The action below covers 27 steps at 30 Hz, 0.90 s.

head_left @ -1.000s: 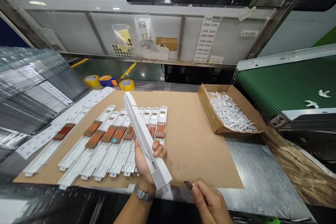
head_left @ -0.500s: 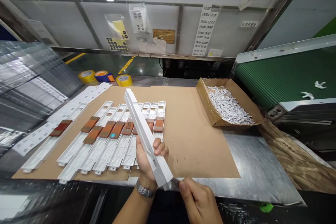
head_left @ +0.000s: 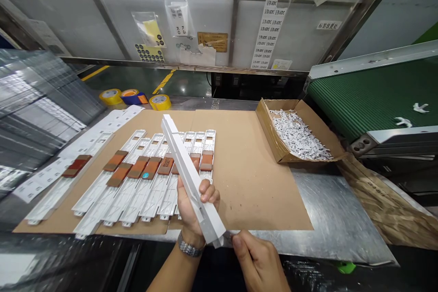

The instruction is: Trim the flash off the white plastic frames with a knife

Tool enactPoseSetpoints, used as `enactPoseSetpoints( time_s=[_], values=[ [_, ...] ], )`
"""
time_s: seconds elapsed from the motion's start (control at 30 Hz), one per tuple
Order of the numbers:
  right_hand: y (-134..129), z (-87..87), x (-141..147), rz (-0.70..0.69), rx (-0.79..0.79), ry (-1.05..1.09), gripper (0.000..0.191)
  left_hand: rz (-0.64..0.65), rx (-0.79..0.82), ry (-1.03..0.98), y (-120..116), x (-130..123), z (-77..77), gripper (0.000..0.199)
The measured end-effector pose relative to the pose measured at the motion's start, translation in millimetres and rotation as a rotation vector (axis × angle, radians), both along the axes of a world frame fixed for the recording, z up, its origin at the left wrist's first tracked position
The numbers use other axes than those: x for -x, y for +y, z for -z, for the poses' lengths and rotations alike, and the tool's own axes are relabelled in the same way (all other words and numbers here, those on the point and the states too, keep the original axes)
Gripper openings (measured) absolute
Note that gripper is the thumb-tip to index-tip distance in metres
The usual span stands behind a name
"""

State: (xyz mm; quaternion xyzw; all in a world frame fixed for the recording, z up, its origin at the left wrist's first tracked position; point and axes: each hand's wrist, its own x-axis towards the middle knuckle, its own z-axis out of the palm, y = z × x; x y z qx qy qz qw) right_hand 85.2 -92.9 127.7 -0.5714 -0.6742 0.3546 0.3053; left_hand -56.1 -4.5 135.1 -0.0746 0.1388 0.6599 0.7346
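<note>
A long white plastic strip (head_left: 186, 169) slants across the middle of the view, its lower end toward me. My left hand (head_left: 191, 205) is wrapped round its lower half, with a metal watch on the wrist. At the strip's lower end, my right hand (head_left: 258, 255) is closed, thumb pressed to the fingers, on something thin and dark that is too small to name. Behind and to the left, several white strips (head_left: 150, 200) lie side by side on brown cardboard (head_left: 253, 182), with reddish-brown blocks (head_left: 118, 174) on them.
An open cardboard box (head_left: 268, 134) of small white pieces stands at the right, beside a green conveyor belt (head_left: 369, 96). Tape rolls (head_left: 160, 102) sit at the back left. A label sheet (head_left: 78, 146) lies at the left. Crumpled brown paper (head_left: 386, 205) is at the right edge.
The view has shifted slightly, so the background sits a little higher. Both hands and the held strip look almost unchanged.
</note>
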Motion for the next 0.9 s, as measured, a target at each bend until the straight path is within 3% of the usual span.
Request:
enactPoseSetpoints(
  time_s=[0.9],
  values=[
    [-3.8, -1.7, -4.4, -0.018, 0.02, 0.021, 0.041, 0.028, 0.006, 0.106, -3.2, -5.3, 1.2, 0.042]
  ],
)
